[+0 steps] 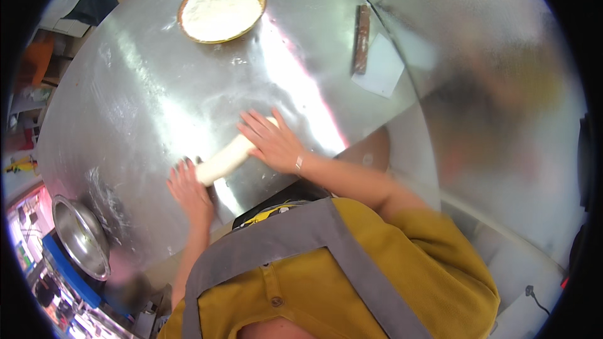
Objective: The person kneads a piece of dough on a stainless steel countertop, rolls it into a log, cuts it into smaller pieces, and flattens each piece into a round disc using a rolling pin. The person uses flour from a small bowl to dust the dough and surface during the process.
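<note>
A thick roll of pale dough (226, 159) lies slantwise on the stainless steel table (141, 188), near its front edge. My right hand (271, 141) rests palm down over the roll's upper right end, fingers spread. At the lower left end, my left hand (189, 186) is beside the dough, its fingers pointing away from me and seeming to touch it. Neither hand is closed around the roll. Beyond them, towards the far side, stands a round, brown-rimmed bowl of white flour (221, 9).
A brown wooden rolling pin (362, 40) lies at the right beside a white sheet (382, 68). A steel bowl (81, 238) sits at the table's left edge. Flour smears mark the metal surface. A hazy, reflective panel (494, 80) borders the right side.
</note>
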`<state>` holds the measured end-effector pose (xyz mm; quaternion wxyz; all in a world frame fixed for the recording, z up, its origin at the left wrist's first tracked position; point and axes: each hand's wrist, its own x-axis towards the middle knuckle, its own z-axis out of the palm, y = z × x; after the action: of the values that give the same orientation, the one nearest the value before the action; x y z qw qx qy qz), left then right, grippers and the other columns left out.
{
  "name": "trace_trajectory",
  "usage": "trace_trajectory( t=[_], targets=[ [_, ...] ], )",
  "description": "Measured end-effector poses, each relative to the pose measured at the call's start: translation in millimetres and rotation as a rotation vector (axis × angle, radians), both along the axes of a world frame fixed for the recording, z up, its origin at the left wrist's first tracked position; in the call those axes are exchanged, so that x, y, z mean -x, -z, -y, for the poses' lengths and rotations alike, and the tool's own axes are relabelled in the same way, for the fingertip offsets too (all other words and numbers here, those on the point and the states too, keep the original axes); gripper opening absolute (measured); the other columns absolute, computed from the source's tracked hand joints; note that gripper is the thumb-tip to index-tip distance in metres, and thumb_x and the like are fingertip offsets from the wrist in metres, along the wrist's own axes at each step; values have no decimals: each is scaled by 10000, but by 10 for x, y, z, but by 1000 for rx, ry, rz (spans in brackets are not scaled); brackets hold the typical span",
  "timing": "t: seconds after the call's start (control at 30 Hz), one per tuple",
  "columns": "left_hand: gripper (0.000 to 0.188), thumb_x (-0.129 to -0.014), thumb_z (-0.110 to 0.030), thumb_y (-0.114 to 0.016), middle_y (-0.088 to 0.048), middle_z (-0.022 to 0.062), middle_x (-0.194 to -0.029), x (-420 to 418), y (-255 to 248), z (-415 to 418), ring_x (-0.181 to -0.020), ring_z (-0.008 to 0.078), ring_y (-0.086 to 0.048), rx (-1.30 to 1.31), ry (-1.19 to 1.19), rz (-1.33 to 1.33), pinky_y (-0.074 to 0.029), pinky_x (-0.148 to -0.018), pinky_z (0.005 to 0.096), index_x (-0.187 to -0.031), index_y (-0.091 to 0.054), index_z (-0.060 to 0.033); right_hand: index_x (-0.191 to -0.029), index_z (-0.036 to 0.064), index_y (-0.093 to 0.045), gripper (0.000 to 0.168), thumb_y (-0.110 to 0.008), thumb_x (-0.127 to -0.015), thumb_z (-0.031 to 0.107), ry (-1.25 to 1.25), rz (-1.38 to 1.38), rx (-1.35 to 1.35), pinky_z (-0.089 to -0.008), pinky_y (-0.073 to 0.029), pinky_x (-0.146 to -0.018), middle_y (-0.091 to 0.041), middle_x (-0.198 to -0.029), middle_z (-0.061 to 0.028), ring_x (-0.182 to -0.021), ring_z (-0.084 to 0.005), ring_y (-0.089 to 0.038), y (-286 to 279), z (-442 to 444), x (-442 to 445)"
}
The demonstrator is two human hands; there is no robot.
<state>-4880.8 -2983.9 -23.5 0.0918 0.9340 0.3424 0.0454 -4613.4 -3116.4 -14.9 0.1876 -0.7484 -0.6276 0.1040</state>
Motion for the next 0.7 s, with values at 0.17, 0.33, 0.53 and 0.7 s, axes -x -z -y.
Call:
trace_trajectory(
  t=[0.17,0.33,0.53,0.7],
  targets=[
    [457,-1065,-214,-301,-429,213,-1511,-810,158,-1483,-1379,438,-385,-127,-228,243,-271,-1169,477,-1448,-475,-36,-1342,62,-552,481,-534,-977,375,171,26,-70,-555,-267,-1140,-443,-1491,-152,-1408,-321,-364,101,-1199,-507],
    [462,-1062,-211,-294,-488,192,-1469,-536,58,-688,-1370,404,-423,39,2,210,-265,-1172,487,-1440,-462,-6,-1375,83,-539,480,-502,-992,370,0,-110,-70,-552,-261,-1145,-462,-1480,-154,-1426,-298,-355,250,-749,-393],
    [490,-1031,-166,-371,-360,177,-1560,-295,-366,138,-1455,371,-294,-52,-38,62,-212,-1190,493,-1485,-367,18,-1167,18,-621,334,-600,-891,205,929,-475,-261,-433,-423,-1027,-609,-1220,-176,-1149,-330,-562,-379,734,-1127],
    [481,-1009,-105,-450,-516,183,-1407,-1627,-678,399,-1327,312,-468,635,162,488,-323,-1131,411,-1478,-401,-7,-1307,-76,-482,711,-759,-808,349,1369,-187,-40,-421,-464,-994,-587,-1248,-298,-1174,-390,-581,35,1997,-2511]
  ],
)
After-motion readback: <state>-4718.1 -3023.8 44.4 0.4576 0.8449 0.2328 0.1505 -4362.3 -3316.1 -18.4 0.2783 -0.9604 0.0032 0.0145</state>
